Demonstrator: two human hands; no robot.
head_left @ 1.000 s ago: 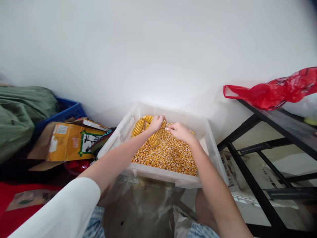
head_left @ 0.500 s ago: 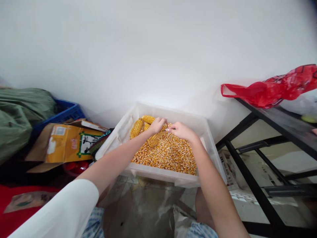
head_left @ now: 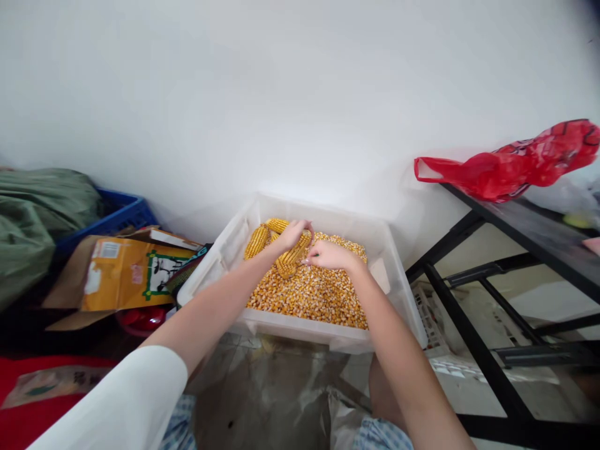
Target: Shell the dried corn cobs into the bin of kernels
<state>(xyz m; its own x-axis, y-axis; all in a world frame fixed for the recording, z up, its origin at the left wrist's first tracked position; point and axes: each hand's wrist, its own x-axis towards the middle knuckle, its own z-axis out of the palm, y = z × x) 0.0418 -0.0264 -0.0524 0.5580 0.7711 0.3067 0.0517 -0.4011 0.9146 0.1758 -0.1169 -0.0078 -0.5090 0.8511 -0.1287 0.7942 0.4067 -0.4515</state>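
A white translucent plastic bin (head_left: 285, 324) holds a heap of loose corn kernels (head_left: 319, 297) and several yellow ears of corn. My left hand (head_left: 293, 235) is closed around the upper end of an ear of corn (head_left: 290, 259), which slants over the kernels. Just to the right, my right hand (head_left: 330, 255) has its fingers pinched together beside that ear. A small dark bit shows at those fingertips, too small to name. Two more ears of corn (head_left: 256, 242) lie in the bin's far left corner, partly behind my left hand.
A white wall rises behind the bin. On the left are a yellow cardboard box (head_left: 126, 275), a blue crate (head_left: 126, 211) and a green cloth-like cover (head_left: 47, 212). At right stands a black-framed rack (head_left: 469, 337) with a red plastic bag (head_left: 506, 165) on top.
My right hand has moved slightly left and down, closer along the ear of corn. My left hand still grips the ear, shifted slightly left. The view has moved a little.
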